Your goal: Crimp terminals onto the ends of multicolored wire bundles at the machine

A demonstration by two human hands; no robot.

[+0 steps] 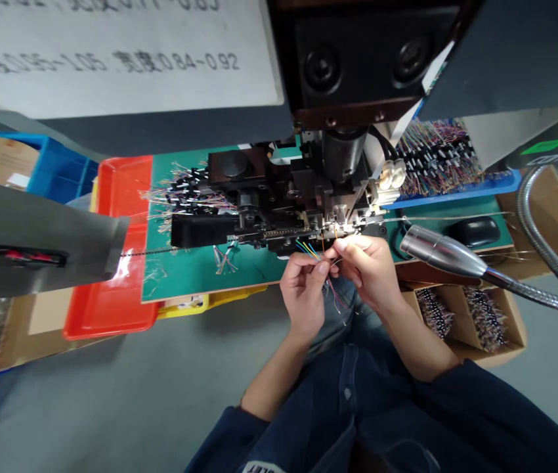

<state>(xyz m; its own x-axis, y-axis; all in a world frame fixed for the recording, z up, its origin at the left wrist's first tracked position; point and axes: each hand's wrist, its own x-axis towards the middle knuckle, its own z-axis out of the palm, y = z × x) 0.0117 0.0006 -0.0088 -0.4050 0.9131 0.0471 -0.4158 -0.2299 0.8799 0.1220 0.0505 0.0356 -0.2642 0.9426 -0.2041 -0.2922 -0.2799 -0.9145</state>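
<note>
Here's the left hand [303, 293] pinched tight on thin coloured wires [310, 250], right hand [362, 270] curled closed on them too, both working just in front of the crimping machine [299, 210], over the green board [200, 279] on the desk!

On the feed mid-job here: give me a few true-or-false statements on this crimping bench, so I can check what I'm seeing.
1. The left hand and right hand both pinch thin coloured wires just below the crimping press. True.
2. The lamp stands left of the red tray. False: the gooseneck lamp is at the right, past the right hand.
3. The red tray lies along the green mat's left edge. True.
4. The divided cardboard box holds tape rolls. False: the box holds wire bundles.
</note>
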